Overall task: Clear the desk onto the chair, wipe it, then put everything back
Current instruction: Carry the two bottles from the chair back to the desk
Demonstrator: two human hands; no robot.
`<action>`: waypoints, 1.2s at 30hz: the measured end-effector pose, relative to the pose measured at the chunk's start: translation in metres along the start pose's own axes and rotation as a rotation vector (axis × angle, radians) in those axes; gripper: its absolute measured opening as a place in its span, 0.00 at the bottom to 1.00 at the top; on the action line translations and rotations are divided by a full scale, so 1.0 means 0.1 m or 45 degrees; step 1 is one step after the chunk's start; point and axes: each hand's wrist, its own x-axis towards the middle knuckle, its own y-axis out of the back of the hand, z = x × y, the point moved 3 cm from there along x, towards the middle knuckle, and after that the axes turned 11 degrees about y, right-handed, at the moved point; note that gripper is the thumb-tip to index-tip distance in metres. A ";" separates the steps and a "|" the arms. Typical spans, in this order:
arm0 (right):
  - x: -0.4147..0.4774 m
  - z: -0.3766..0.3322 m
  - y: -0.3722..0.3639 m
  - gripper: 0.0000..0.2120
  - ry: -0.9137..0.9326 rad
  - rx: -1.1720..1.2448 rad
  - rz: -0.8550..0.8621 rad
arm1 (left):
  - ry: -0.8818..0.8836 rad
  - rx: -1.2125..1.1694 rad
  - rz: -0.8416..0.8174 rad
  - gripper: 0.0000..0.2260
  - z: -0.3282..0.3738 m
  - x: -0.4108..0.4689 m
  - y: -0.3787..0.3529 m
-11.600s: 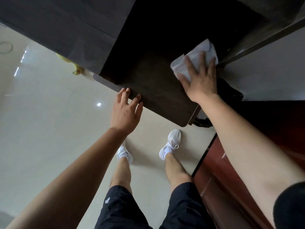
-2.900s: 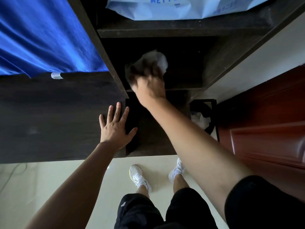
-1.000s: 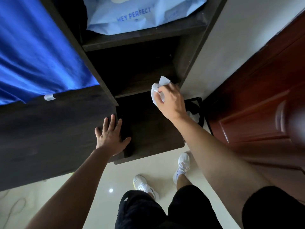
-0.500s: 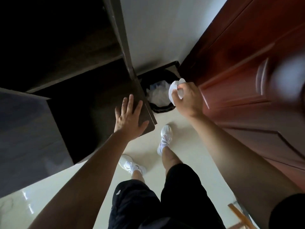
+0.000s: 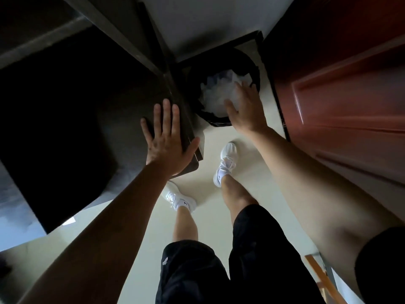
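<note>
- Counter (image 5: 92, 110), dark and bare where it shows, fills the left and upper left of the frame. Its rounded near corner juts toward the middle, and dark shelf boards rise above it at the top.
- Red-brown panelled door (image 5: 341, 95) takes up the right side, next to a strip of pale wall (image 5: 197, 20) at top centre.
- Pale cream floor (image 5: 208, 216) runs through the middle, down to the bottom left.
- Black shorts (image 5: 197, 273) sit at bottom centre, with bare legs going down to the floor.
- Black round bin (image 5: 255, 69) stands on the floor in the corner, between the counter's right edge and the door.
- Left hand (image 5: 166, 141) lies flat, palm down, on the counter right at its near corner. The fingers are straight and slightly spread, the thumb reaches over the edge, and it holds nothing.
- Right hand (image 5: 246, 106) hangs palm down over the bin's near rim with fingers stretched out loosely. It is blurred, but no grip on anything shows.
- White crumpled paper (image 5: 213, 95) fills the bin, reaching up beside the right fingertips.
- White shoes (image 5: 226, 163) stand on the floor below the bin, one ahead of the other.
</note>
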 end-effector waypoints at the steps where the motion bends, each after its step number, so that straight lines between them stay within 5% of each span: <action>1: -0.03 -0.02 0.08 0.28 0.005 -0.006 0.028 | 0.011 -0.009 -0.027 0.42 0.02 0.00 0.05; 4: -0.16 -0.15 0.47 0.30 -0.020 -0.038 0.219 | 0.006 -0.061 -0.025 0.40 0.13 -0.01 0.37; 8: -0.37 -0.54 1.31 0.29 0.073 -0.228 0.591 | -0.281 -0.072 0.245 0.35 0.50 -0.02 1.16; 12: -0.72 -0.97 2.20 0.30 0.065 -0.384 0.732 | -0.459 -0.060 0.435 0.31 0.85 -0.13 2.18; 20: -2.33 -2.12 3.57 0.30 -0.057 -0.613 1.232 | -0.799 -0.163 0.931 0.31 0.98 -0.96 4.08; 25: -3.91 -2.48 3.36 0.32 -0.325 -0.731 1.483 | -1.136 -0.422 0.972 0.31 1.27 -1.94 4.27; 36: -7.98 -2.74 2.13 0.31 -1.146 -0.858 1.595 | -1.949 -0.508 0.712 0.32 2.15 -5.41 3.54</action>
